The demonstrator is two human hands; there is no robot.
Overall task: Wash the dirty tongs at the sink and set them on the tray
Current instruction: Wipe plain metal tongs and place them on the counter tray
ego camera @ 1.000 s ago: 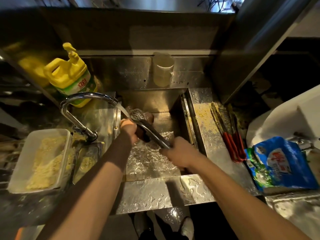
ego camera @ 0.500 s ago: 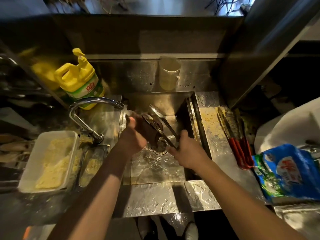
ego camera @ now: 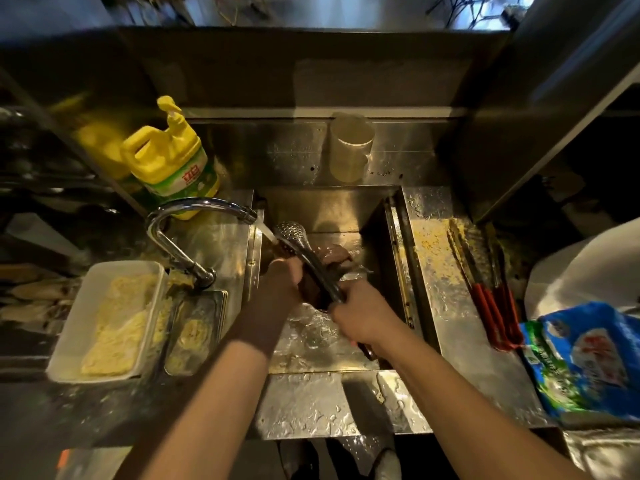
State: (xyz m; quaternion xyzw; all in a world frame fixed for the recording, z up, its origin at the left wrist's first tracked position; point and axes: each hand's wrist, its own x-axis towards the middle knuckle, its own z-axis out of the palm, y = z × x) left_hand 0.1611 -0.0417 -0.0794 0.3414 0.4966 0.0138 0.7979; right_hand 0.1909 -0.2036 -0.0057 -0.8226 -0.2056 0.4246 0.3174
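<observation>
Step in hand: wash phase. Tongs [ego camera: 304,252] sit at frame centre over the sink [ego camera: 346,206], perforated head up and to the left, directly under the water stream from the tap [ego camera: 194,209]. Right hand [ego camera: 360,315] is clenched round the handle end, lower right of the tongs. Left hand [ego camera: 282,277] is closed on a dark pad, prob. a sponge [ego camera: 334,258], pressed against the tongs' mid-shaft; exact finger contact w/ the metal can't be told.

Status: approx. mid-task. Scrub and rinse under way; transfer to tray not yet done.

Next move, as judged: finish rinse of head and shaft, drop the sponge, shake off water, carry tongs out of the sink. Which surface counts as the tray isn't certain: the wet metal shelf [ego camera: 436,271] right of the sink already carries red-handled tongs [ego camera: 485,296] and looks the likely spot; a small metal tray [ego camera: 221,296] w/ food scraps lies at left, beside a white tub [ego camera: 83,306].

Caution: wet metal, slippery grip. Keep clear of the blue bag [ego camera: 588,358] at lower right.
</observation>
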